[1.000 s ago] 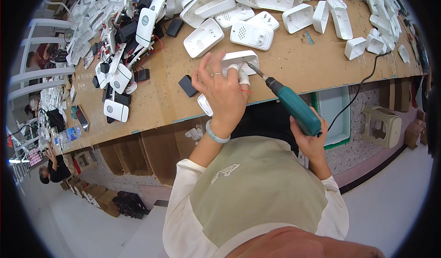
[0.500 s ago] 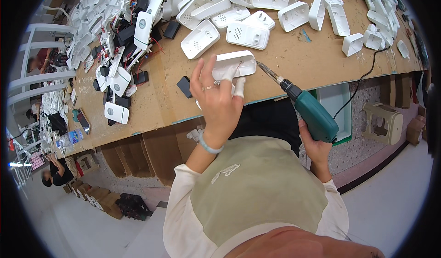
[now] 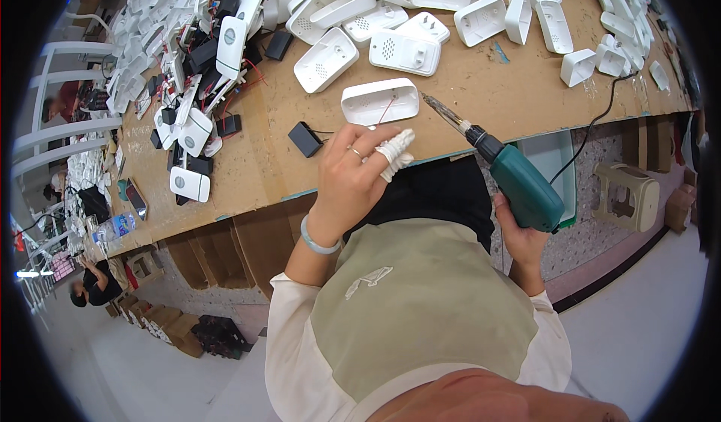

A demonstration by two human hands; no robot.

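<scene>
We look down on a cardboard-covered worktop (image 3: 458,95), where an open white casing (image 3: 364,110) lies near the middle of the near edge, hollow side up, a thin red wire (image 3: 388,108) rising from inside it. Our right hand (image 3: 518,234), out past that edge, is closed around the handle of a green tool (image 3: 527,185) shaped like a pistol — its metal tip stands just beside the casing's right end, though we cannot tell whether the two touch. Our left hand (image 3: 357,170) is at the near edge just below the casing, its fingers curled in, with white wraps (image 3: 394,154) on some of them; whether they pinch anything, we cannot tell. A black box (image 3: 305,139) sits to the left of that hand, a dark lead running from it toward the knuckles.

Farther from the near edge, beyond our casing, a perforated white shell (image 3: 405,52) with plug pins lies beside an open shell (image 3: 324,61). A tangled heap of white units, black boxes and red wires (image 3: 218,54) fills the worktop's left part. At its left near corner lie a phone (image 3: 137,199) and a clear bottle (image 3: 115,226) — and near the right edge runs a black cord (image 3: 589,140).
</scene>
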